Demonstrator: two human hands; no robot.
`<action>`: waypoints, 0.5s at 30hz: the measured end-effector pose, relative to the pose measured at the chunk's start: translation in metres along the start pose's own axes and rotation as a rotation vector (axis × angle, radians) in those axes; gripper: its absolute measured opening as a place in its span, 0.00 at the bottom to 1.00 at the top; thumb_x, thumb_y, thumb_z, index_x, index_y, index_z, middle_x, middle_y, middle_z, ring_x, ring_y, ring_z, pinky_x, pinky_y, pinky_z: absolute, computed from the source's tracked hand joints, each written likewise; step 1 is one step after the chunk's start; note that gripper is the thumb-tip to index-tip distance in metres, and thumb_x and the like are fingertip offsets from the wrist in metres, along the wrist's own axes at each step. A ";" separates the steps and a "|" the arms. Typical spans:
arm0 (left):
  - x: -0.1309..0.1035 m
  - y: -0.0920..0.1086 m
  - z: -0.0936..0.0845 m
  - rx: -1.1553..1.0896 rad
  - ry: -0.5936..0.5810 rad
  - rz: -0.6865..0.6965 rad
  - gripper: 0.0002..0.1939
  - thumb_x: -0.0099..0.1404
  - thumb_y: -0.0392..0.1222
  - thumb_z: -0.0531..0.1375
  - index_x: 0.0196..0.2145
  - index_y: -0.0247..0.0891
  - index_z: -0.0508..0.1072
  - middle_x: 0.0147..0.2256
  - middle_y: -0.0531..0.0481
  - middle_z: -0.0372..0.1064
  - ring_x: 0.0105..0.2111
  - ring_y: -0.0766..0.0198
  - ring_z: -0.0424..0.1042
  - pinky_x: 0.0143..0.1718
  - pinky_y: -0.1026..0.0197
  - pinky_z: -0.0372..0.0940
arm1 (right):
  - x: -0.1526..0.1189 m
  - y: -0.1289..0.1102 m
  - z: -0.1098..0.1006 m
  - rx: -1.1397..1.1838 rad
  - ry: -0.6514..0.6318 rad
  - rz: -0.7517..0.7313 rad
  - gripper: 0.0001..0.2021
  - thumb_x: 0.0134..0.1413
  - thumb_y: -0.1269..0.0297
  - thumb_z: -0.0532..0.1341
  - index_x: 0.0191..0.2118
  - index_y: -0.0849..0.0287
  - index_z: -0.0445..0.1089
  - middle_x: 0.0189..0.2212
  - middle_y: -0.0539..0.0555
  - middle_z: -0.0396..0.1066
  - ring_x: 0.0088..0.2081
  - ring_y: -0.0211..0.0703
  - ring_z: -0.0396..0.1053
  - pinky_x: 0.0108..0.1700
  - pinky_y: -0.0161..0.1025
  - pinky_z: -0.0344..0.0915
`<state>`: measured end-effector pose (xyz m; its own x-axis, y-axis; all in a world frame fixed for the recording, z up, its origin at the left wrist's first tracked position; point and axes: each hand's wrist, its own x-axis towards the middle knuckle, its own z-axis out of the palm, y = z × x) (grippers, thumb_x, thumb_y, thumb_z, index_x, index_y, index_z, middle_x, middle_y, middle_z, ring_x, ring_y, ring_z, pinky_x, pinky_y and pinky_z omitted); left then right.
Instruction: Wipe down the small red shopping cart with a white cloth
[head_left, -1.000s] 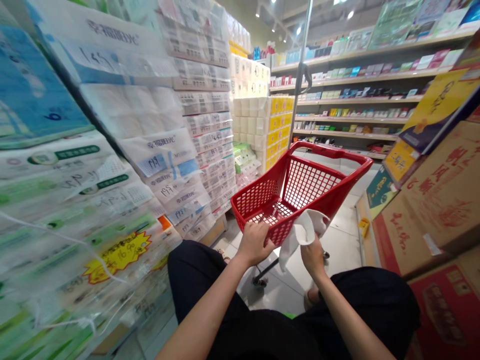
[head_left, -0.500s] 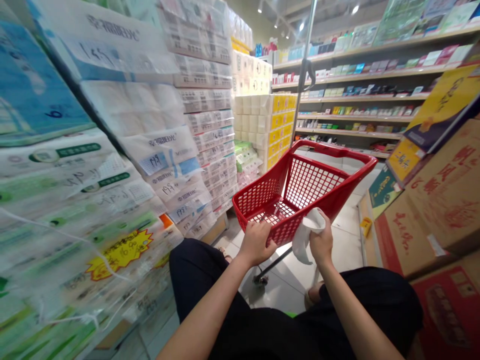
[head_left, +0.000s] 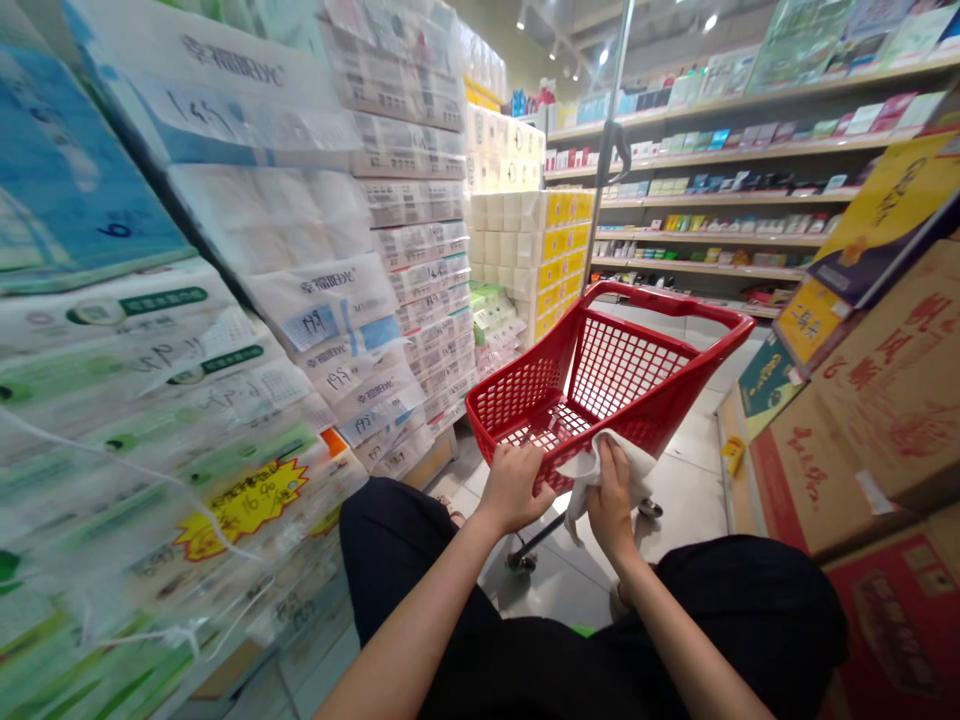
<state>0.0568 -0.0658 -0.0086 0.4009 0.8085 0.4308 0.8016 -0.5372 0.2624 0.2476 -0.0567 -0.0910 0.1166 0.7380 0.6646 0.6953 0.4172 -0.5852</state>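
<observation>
A red shopping cart (head_left: 630,370) with a lattice basket stands on the tiled floor in front of me. My left hand (head_left: 517,487) is closed over the near rim of the basket, at its left corner. In my right hand (head_left: 613,500) is a white cloth (head_left: 634,465), bunched under the fingers and pressed against the near side of the basket. Part of the cloth hangs below the hand. The cart's thin leg and small wheels show beneath it.
Stacked tissue packs (head_left: 330,330) rise close on my left. Cardboard boxes (head_left: 885,390) stand on the right. Behind the cart are a metal pole (head_left: 600,200) and shelves (head_left: 720,195) of small goods. My knees flank the cart's near end.
My right hand has moved left with the white cloth, from beside the basket onto its near side, and the cloth is now spread against it. My left hand has stayed in place.
</observation>
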 end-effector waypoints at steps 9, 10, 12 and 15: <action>0.001 -0.002 -0.002 -0.004 -0.020 0.013 0.08 0.56 0.40 0.56 0.36 0.41 0.64 0.36 0.48 0.68 0.39 0.55 0.66 0.46 0.53 0.55 | 0.017 0.011 -0.031 -0.181 -0.102 -0.081 0.33 0.52 0.75 0.51 0.64 0.51 0.55 0.62 0.58 0.55 0.63 0.53 0.54 0.59 0.53 0.62; 0.002 -0.003 -0.002 -0.003 -0.028 0.012 0.08 0.56 0.41 0.56 0.36 0.41 0.64 0.36 0.48 0.68 0.39 0.55 0.66 0.46 0.53 0.55 | 0.020 0.012 -0.034 -0.213 -0.113 -0.069 0.32 0.52 0.74 0.51 0.64 0.49 0.56 0.61 0.57 0.57 0.62 0.53 0.56 0.57 0.51 0.64; 0.003 -0.004 -0.002 -0.002 -0.036 0.013 0.08 0.56 0.41 0.56 0.36 0.41 0.64 0.35 0.48 0.68 0.38 0.55 0.66 0.46 0.53 0.55 | 0.026 0.013 -0.037 -0.250 -0.123 -0.039 0.32 0.51 0.74 0.52 0.63 0.47 0.58 0.58 0.55 0.60 0.59 0.52 0.59 0.54 0.47 0.68; 0.003 -0.005 -0.001 -0.006 -0.024 0.023 0.08 0.56 0.41 0.56 0.35 0.40 0.63 0.35 0.48 0.67 0.37 0.55 0.66 0.46 0.53 0.55 | 0.029 0.013 -0.037 -0.233 -0.106 -0.015 0.32 0.48 0.74 0.52 0.60 0.46 0.61 0.55 0.54 0.63 0.56 0.51 0.63 0.51 0.46 0.69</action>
<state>0.0537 -0.0608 -0.0073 0.4294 0.8015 0.4161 0.7894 -0.5569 0.2582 0.2864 -0.0492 -0.0620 0.0387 0.7893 0.6128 0.8426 0.3039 -0.4446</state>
